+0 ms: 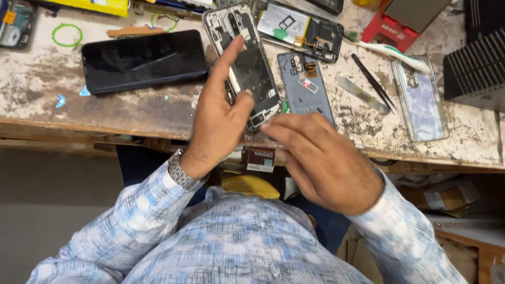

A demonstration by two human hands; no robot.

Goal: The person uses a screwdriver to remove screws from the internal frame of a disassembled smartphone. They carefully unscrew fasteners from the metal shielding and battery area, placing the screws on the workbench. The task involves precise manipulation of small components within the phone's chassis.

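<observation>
My left hand (221,115) holds an opened phone body (247,58) by its lower edge, forefinger stretched up along its left side and thumb pressing its lower middle. The phone's inner frame faces up and it lies on the worn workbench (131,110). My right hand (321,158) hovers at the bench's front edge, fingers pointing left and touching the phone's bottom corner; it holds nothing that I can see. A grey back cover (305,84) with a small red part lies just right of the phone, partly under my right fingers.
A black phone (143,60) lies screen-up at the left. Another opened phone (300,29) sits at the back. Black tweezers (373,81), a metal pry tool (363,94), a toothbrush (392,52) and a clear phone case (421,100) lie at the right. Black ribbed trays (476,73) stand far right.
</observation>
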